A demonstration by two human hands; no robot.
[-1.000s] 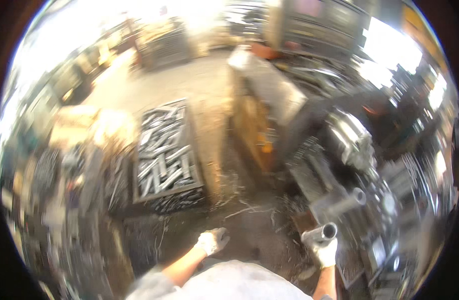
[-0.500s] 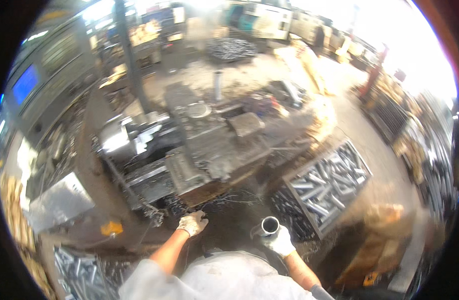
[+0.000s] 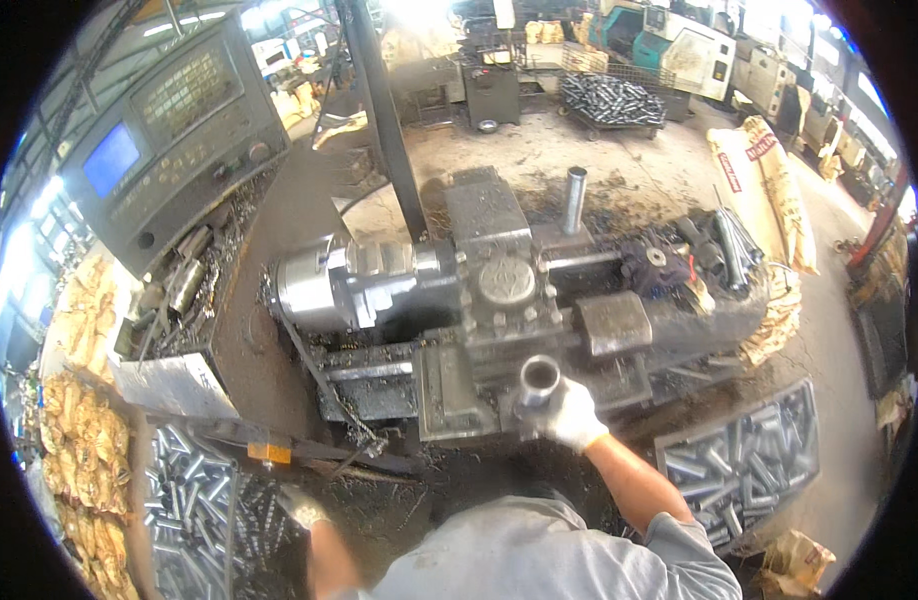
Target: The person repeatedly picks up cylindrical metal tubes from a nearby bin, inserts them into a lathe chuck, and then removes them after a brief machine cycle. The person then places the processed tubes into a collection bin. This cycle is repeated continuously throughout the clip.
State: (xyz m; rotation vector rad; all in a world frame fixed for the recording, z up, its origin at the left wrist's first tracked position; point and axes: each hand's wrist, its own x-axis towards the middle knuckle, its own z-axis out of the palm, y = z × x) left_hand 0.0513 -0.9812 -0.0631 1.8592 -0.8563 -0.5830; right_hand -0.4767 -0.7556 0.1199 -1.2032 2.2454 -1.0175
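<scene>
In my gloved right hand (image 3: 576, 418) is a short metal tube (image 3: 539, 374), its round mouth facing up, over the front of a lathe's carriage (image 3: 457, 395). My gloved left hand (image 3: 303, 508) is low at the left, smeared by motion, so its fingers cannot be read. It is nearest to dark metal pieces (image 3: 262, 520) beside a bin of shiny cut tubes (image 3: 191, 490). The lathe's chuck (image 3: 314, 292) lies left of the bolted square tool post (image 3: 506, 282). Behind the tool post, another tube (image 3: 574, 202) stands upright.
A second bin of tubes (image 3: 744, 465) is at my right. The control panel (image 3: 184, 130) and a chip-strewn metal tray (image 3: 174, 385) stand to the left. A grey post (image 3: 384, 130) rises behind the chuck. Sacks (image 3: 764, 190) lie at the far right.
The view has swung. My right hand has carried the tube forward over the carriage. My left hand has left the lathe's front and gone down left toward the dark pieces and tube bin.
</scene>
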